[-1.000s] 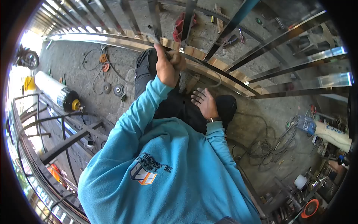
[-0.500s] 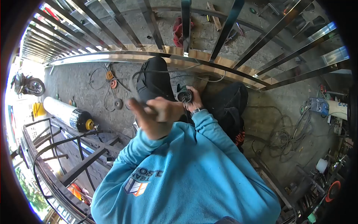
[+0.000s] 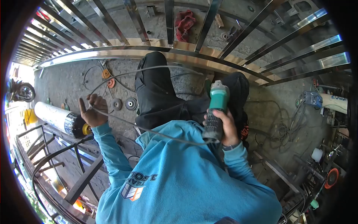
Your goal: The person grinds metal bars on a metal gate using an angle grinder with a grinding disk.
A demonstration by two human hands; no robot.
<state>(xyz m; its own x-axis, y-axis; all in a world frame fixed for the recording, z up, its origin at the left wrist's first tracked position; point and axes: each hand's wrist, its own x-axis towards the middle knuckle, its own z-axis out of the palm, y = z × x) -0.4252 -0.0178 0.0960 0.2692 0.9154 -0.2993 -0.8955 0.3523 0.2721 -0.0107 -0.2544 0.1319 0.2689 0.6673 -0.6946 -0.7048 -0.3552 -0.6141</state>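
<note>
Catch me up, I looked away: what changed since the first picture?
The right hand, empty at first, now grips the green grinder. The left hand has moved left from the railing, the cord at its fingers. The red cloth still lies beyond the railing.

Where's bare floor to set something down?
Bare concrete shows between the white cylinder and the metal railing, and between that railing and the tangled cables. Crowded: around the grinding discs, and between left hand and grinder, where cord crosses.

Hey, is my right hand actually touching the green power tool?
Touching. The head view shows it plainly: the right hand wraps the tool's dark lower body, thumb lying across it.
</note>
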